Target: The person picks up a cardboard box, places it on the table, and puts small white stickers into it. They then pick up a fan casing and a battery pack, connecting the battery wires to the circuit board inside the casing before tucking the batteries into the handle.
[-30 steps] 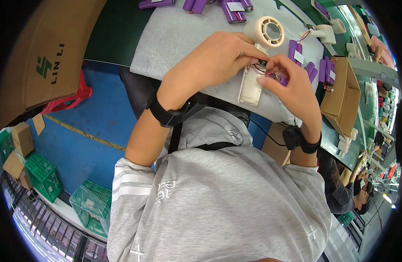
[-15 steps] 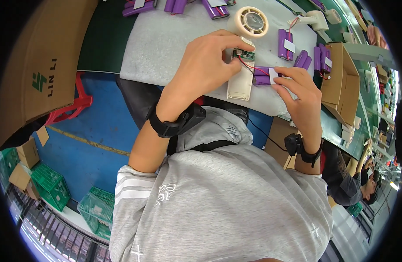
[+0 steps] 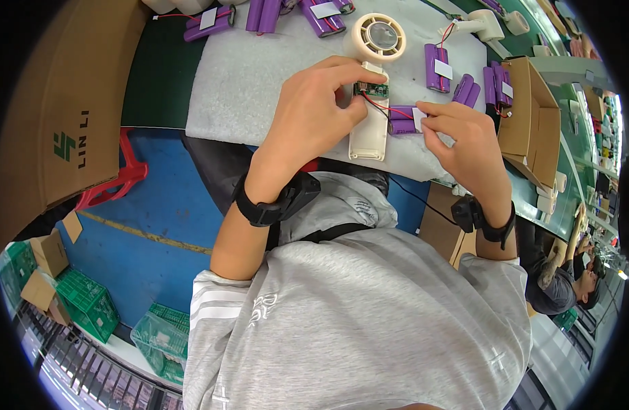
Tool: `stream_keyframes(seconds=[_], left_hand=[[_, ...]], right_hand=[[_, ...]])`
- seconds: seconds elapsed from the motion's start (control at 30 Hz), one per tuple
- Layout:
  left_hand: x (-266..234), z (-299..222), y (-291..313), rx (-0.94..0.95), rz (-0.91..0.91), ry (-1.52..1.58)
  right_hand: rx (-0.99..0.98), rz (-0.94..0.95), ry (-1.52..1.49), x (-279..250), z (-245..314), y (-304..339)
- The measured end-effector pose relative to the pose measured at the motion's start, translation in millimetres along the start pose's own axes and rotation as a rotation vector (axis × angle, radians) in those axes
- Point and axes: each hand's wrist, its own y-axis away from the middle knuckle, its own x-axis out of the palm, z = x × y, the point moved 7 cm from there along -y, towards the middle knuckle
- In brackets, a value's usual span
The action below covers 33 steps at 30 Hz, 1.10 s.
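Note:
A cream handheld fan (image 3: pixel 368 140) lies on the work mat, its handle uncovered and pointing toward me. My left hand (image 3: pixel 318 99) grips the handle's side, with the index finger at the top of a small green circuit board (image 3: pixel 374 89) and the thumb below it. Red and black wires run from the board to a purple two-cell battery pack (image 3: pixel 400 120) just right of the handle. At the pack's right end, my right hand (image 3: pixel 465 137) pinches a white pad (image 3: pixel 418 117) between thumb and fingers. The pad's right part is hidden by those fingertips.
Several more purple battery packs (image 3: pixel 321 17) lie along the mat's far side. Others, one being a pack with a white pad (image 3: pixel 436 67), lie to the right. An open cardboard box (image 3: pixel 533 133) stands at the right edge; a large carton (image 3: pixel 68 102) rises at the left.
My right fingers have drawn together onto the white pad; before, they were spread wider around its end. My left hand keeps its grip on the fan. The whole view has shifted slightly.

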Motion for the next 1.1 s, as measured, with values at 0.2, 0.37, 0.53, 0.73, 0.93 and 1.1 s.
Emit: stream_keyframes(seconds=[0.2,0.37,0.53,0.73,0.93,1.1], left_hand=[[0,2,0,-0.003,0.021,0.014],[0,2,0,0.009,0.02,0.007],[0,2,0,0.032,-0.003,0.02],[-1,3,0,0.002,0.017,0.01],[-1,4,0,-0.004,0.014,0.012],[1,2,-2,0.014,-0.002,0.042]], right_hand=[[-0.01,0.022,-0.027,-1,-1,1],[-0.038,0.061,0.036,-2,6,-4],[-0.049,0.066,0.079,0,10,-4],[-0.073,0.028,0.073,4,15,-7],[0.139,0.127,-0.198,1,-11,-4],[0.51,-0.202,0.019,-79,-85,37]])
